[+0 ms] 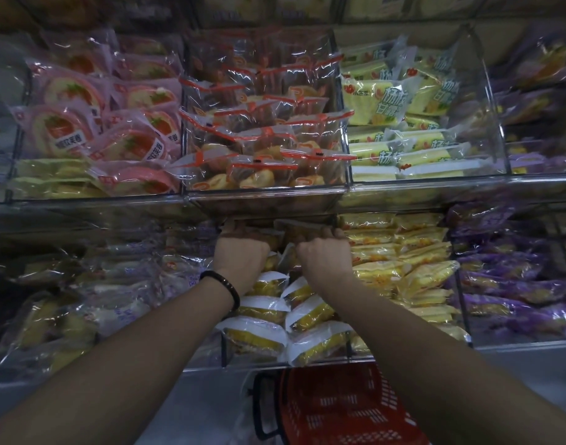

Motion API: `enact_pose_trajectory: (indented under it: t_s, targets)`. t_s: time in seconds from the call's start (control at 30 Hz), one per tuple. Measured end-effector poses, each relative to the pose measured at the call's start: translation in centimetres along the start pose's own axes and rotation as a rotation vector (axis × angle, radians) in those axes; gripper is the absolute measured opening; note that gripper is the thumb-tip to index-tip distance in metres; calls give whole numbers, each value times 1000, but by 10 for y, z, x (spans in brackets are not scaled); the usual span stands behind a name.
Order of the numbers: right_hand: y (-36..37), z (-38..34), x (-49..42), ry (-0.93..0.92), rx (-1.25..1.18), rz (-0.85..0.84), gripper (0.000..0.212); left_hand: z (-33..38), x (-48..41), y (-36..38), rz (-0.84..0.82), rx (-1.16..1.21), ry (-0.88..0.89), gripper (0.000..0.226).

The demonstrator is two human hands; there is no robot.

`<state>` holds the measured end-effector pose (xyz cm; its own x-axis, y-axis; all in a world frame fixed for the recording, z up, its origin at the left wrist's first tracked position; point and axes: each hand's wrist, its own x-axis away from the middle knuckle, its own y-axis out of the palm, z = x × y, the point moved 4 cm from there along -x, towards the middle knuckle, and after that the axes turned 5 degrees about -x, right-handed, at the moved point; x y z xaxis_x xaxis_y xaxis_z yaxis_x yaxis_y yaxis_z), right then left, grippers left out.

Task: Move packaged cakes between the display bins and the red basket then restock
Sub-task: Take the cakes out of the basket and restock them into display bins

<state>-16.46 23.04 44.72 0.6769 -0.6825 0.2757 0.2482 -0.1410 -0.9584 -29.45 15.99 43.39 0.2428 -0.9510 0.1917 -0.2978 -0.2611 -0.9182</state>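
Observation:
Both my arms reach into the lower middle display bin [224, 348], which is full of yellow packaged cakes [262, 335] in white and clear wrappers. My left hand [241, 253], with a dark bracelet on the wrist, is curled round a clear-wrapped cake [269, 236] at the back of the bin. My right hand [325, 256] grips another wrapped cake [294, 228] beside it. The fingertips of both hands are hidden under the upper shelf. The red basket [339, 409] with black handles sits low in front of the shelf, between my forearms.
The upper row of clear bins holds pink-wrapped rolls [92, 123], orange-striped packs [262, 130] and yellow-green packs [400, 117]. Pale packs [82, 300], yellow packs [410, 261] and purple packs [516, 277] flank the lower middle bin. The upper bin's front edge [265, 191] overhangs my hands.

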Motion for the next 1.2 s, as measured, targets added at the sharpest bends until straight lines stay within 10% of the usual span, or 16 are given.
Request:
enact_pose_trajectory:
  t_s: [0.27, 0.67, 0.83, 1.2]
  targets:
    - [0, -13, -5, -42, -70, -36, 18, 9, 0, -5, 163, -17, -17, 34]
    - [-11, 3, 6, -192, -216, -116, 15, 0, -14, -6, 29, 54, -22, 39]
    - [-19, 20, 24, -212, -210, 19, 39, -9, 14, -23, -58, 143, -40, 8]
    - [15, -1, 41, -301, -98, -79, 42, 12, 37, -13, -38, 53, 126, 31]
